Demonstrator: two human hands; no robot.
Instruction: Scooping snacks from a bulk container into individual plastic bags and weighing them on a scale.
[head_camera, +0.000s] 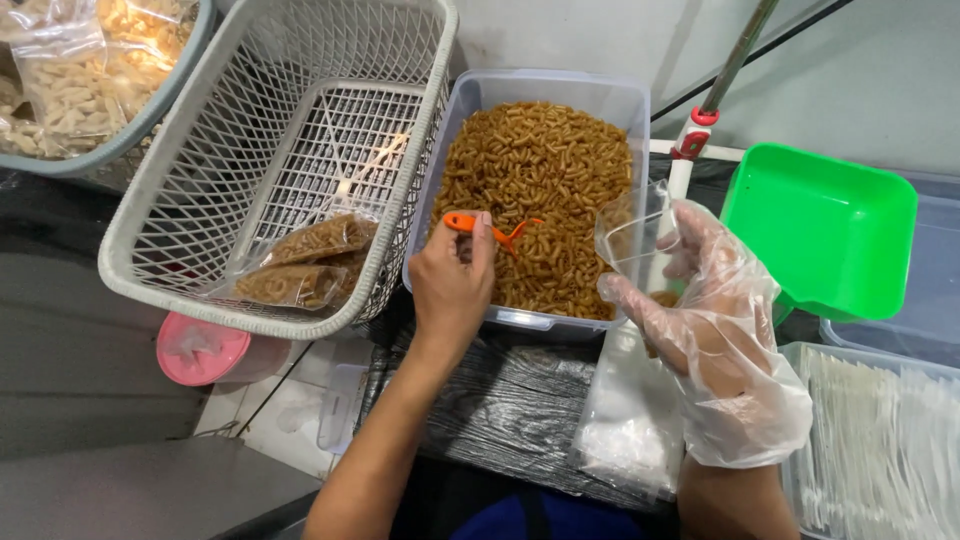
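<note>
A clear plastic tub (610, 92) holds a heap of brown curled snack pieces (540, 170). My left hand (450, 285), bare, grips an orange plastic scoop (478, 226) over the near part of the heap. My right hand (715, 320), in a loose clear plastic glove, holds a small clear plastic bag (632, 235) open beside the tub's right wall; a few brown pieces show low in the bag.
A white lattice basket (180, 180) at left holds two filled snack bags (300, 265). A green plastic tray (820, 230) sits at right over clear tubs, one with stacked empty bags (880, 440). More clear bags (630, 430) lie on the dark counter. A pink lid (200, 350) sits below the basket.
</note>
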